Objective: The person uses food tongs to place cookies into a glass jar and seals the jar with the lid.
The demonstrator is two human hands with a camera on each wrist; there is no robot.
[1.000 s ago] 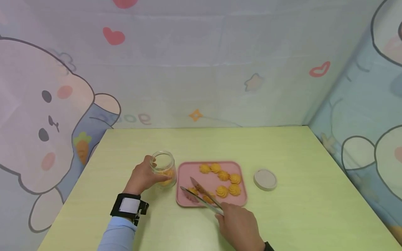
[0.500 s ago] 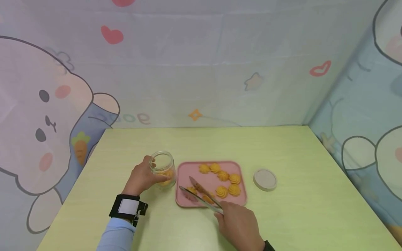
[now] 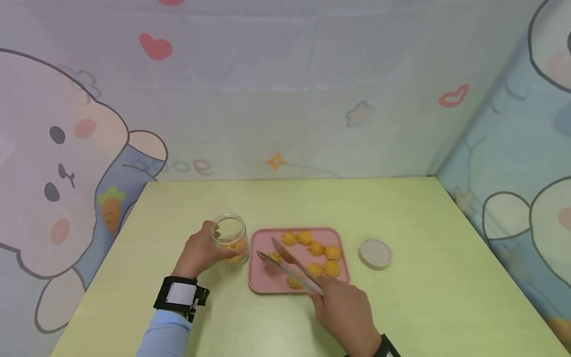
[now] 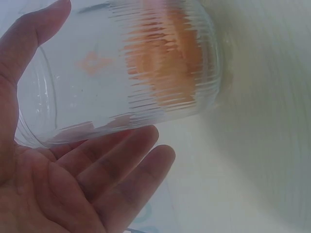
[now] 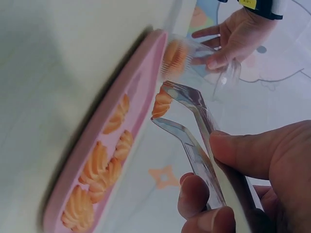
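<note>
My left hand (image 3: 199,251) grips a clear glass jar (image 3: 230,230), thumb and fingers round its side. Orange-yellow swirl cookies (image 4: 165,58) lie in the jar's ribbed bottom, and its mouth is uncovered. In my right hand (image 3: 345,310) are metal tongs (image 3: 296,270), held over a pink tray (image 3: 263,286). Between the tong tips, in the right wrist view, a swirl cookie (image 5: 162,103) hangs raised off the tray. Several more cookies (image 3: 331,268) lie on the tray, mostly on its right half; the tongs partly cover some in the head view.
A round pale lid (image 3: 375,254) lies on the yellow-green table (image 3: 424,297), to the right of the tray. The jar stands close to the tray's left edge. Behind the table hangs a cartoon-printed cloth (image 3: 250,99), with another printed side at the right.
My right hand has raised the tongs a little from the tray, with a cookie between their tips. The left hand and the jar stay about where they were.
</note>
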